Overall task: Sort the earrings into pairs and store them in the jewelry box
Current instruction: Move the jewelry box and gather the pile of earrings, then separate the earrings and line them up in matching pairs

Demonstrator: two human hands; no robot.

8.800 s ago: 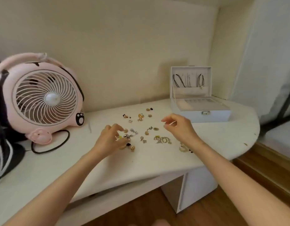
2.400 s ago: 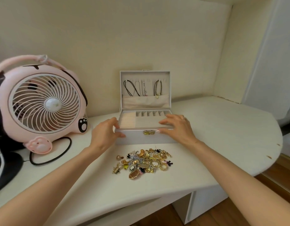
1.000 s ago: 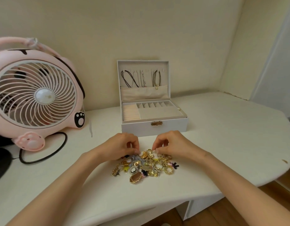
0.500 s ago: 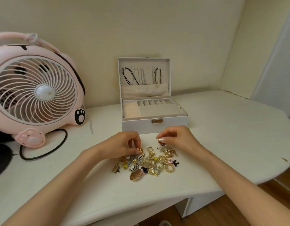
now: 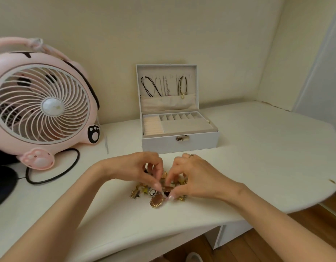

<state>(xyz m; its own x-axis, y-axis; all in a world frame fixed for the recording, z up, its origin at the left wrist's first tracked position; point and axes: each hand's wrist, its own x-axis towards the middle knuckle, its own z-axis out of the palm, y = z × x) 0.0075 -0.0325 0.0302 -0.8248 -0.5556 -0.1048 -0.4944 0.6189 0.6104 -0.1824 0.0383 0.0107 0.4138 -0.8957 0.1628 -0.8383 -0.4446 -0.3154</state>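
While you leaned over the white desk (image 5: 258, 148), both of your hands met above the heap of earrings (image 5: 156, 200) lying just in front of the jewelry box (image 5: 179, 142), between its front wall and the desk's near edge. Your left hand (image 5: 137, 169) curled down into the heap, thumb and forefinger pinched together on a piece; which piece could not be told. Your right hand (image 5: 193, 176), wearing a ring (image 5: 191, 155), was likewise bent, its fingertips nipping at the gold pieces close beside the left hand's. A brown oval earring lay at the heap's near side, apart from the desk's edge.

The box stood open behind your hands, its lid upright with necklaces (image 5: 150, 87) hanging inside and its clasp (image 5: 182, 138) facing you. A strip of desktop separated its front wall from your knuckles.

To the right of the box, a broad stretch of desktop ran out to the rounded edge, where small chips (image 5: 331, 181) marked the rim and wooden floor (image 5: 324, 210) showed below. To the left of the box, a pink fan (image 5: 40, 103) stood well apart from it, and its black cable (image 5: 50, 178) looped across the surface short of your left forearm. The back wall rose just behind the box.
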